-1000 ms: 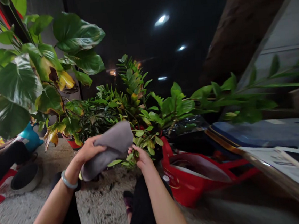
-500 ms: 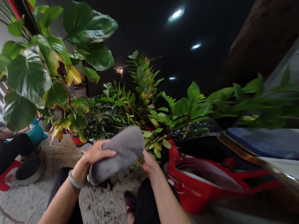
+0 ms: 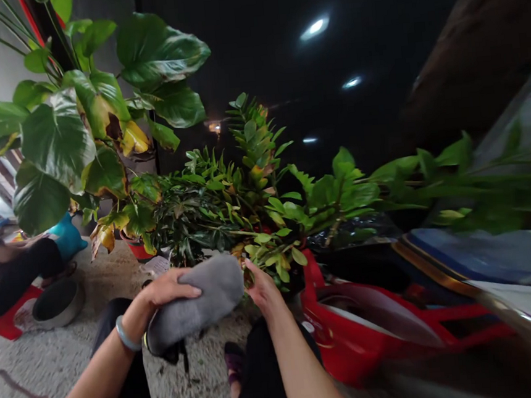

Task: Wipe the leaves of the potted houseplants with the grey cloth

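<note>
My left hand [image 3: 173, 287] grips a long grey piece shaped like a shoe sole [image 3: 200, 301], its thumb lying across the upper face. The piece has rounded ends and a soft-looking surface. Some dark material hangs from its underside, and a thin yellowish edge shows at the near end. Just beyond its far end is my right hand [image 3: 261, 289], fingers apart, with a small gap between it and the piece. I see nothing in that hand, though its fingertips overlap the leaves behind.
Leafy potted plants [image 3: 187, 212] stand ahead against a dark glossy surface. At right are a red bag [image 3: 353, 346] and blue stacked items [image 3: 474, 249]. On the left, a person [image 3: 15, 264] sits on a red stool [image 3: 10, 317] beside a grey basin [image 3: 58, 302].
The grey sole-shaped piece has come down and slightly left in my left hand, tilting flatter. My right hand has lifted slightly, and a gap now shows between it and the piece.
</note>
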A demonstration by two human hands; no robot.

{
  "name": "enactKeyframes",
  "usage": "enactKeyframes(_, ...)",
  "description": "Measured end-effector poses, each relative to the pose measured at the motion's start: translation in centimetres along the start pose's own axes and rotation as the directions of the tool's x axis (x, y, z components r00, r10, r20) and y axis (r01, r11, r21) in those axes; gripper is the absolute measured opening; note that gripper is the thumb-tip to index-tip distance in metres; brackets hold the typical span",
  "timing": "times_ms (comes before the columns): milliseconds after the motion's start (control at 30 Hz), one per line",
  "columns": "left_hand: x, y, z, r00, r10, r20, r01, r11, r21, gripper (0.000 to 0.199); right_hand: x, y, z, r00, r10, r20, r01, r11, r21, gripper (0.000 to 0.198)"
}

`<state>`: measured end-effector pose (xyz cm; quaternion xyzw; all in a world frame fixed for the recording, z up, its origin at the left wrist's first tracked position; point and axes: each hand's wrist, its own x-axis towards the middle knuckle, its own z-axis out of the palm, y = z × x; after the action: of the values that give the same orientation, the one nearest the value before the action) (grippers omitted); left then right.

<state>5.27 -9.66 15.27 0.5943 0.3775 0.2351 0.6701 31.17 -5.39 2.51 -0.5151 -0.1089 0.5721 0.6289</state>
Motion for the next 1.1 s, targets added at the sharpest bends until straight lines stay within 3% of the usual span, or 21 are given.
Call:
enactKeyframes(67, 0.1, 3.1, -0.9, 0.987, 0.123, -0.106, -0.129, 0.990, -0.051, 0.051, 0.0, 0.0, 0.1, 1.000, 0.010, -0.008, -0.010, 1.000, -0.025, 0.028)
enactKeyframes(167, 2.9, 6.0, -1.7, 0.901, 0.265, -0.344, -0.313, 0.945, -0.091, 0.055, -0.2, 0.1, 0.6, 1.000, 0.009, -0.027, -0.011, 0.998, -0.065, 0.029)
enactKeyframes(233, 5.1, 5.5, -1.4, 0.845, 0.258, -0.469, -0.335, 0.938, -0.088, 0.052, -0.4, 0.2, 1.0, 1.000, -0.001, -0.024, -0.001, 0.997, -0.082, 0.031)
enactKeyframes(300, 6.1, 3.1, -0.8, 0.838, 0.186, -0.512, -0.243, 0.969, -0.045, 0.043, -0.5, 0.3, 1.3, 1.000, -0.009, -0.009, 0.008, 0.996, -0.089, 0.033)
enactKeyframes(333, 5.9, 1.5, -0.5, 0.869, 0.140, -0.474, -0.161, 0.987, -0.004, 0.038, -0.5, 0.4, 1.3, 1.000, -0.010, -0.004, 0.010, 0.996, -0.090, 0.034)
enactKeyframes(400, 4.3, -1.2, -0.2, 0.968, 0.015, -0.252, 0.008, 0.996, 0.087, 0.033, -0.4, 0.5, 1.2, 1.000, -0.012, -0.005, 0.011, 0.996, -0.091, 0.035)
enactKeyframes(500, 1.1, -2.0, -0.8, 0.998, -0.053, 0.022, 0.050, 0.991, 0.127, 0.037, -0.4, 0.5, 0.8, 1.000, -0.023, -0.002, 0.023, 0.996, -0.082, 0.035)
enactKeyframes(533, 0.6, -1.1, -1.2, 0.999, -0.017, 0.035, 0.013, 0.995, 0.100, 0.040, -0.4, 0.4, 0.7, 1.000, -0.030, 0.003, 0.030, 0.997, -0.076, 0.035)
enactKeyframes(600, 0.7, 1.6, -2.1, 0.991, 0.118, -0.059, -0.117, 0.993, 0.013, 0.047, -0.5, 0.3, 0.5, 0.999, -0.044, 0.009, 0.045, 0.997, -0.067, 0.036)
enactKeyframes(700, 3.8, 5.4, -2.9, 0.892, 0.280, -0.355, -0.338, 0.935, -0.111, 0.054, -0.7, 0.2, 0.5, 0.998, -0.058, 0.002, 0.058, 0.996, -0.065, 0.038)
enactKeyframes(767, 6.1, 5.6, -2.7, 0.837, 0.254, -0.485, -0.377, 0.910, -0.173, 0.056, -0.7, 0.2, 0.7, 0.998, -0.066, -0.007, 0.066, 0.996, -0.058, 0.038)
enactKeyframes(800, 6.8, 4.9, -2.5, 0.834, 0.210, -0.511, -0.349, 0.917, -0.194, 0.054, -0.7, 0.3, 0.8, 0.998, -0.069, -0.015, 0.068, 0.996, -0.054, 0.038)
enactKeyframes(867, 7.0, 2.2, -1.8, 0.877, 0.095, -0.471, -0.205, 0.961, -0.187, 0.049, -0.5, 0.5, 0.9, 0.997, -0.067, -0.034, 0.066, 0.997, -0.052, 0.037)
enactKeyframes(967, 4.4, -1.7, -1.2, 0.978, -0.044, -0.204, 0.032, 0.998, -0.063, 0.043, -0.4, 0.7, 0.9, 0.997, -0.056, -0.055, 0.053, 0.997, -0.061, 0.035)
enactKeyframes(1033, 2.4, -2.0, -1.4, 0.997, -0.071, -0.035, 0.070, 0.997, -0.007, 0.044, -0.4, 0.7, 0.7, 0.997, -0.058, -0.046, 0.055, 0.996, -0.065, 0.035)
enactKeyframes(1100, 1.6, 0.1, -1.7, 1.000, 0.009, 0.000, -0.009, 1.000, -0.017, 0.047, -0.6, 0.6, 0.4, 0.997, -0.070, -0.026, 0.068, 0.996, -0.063, 0.036)
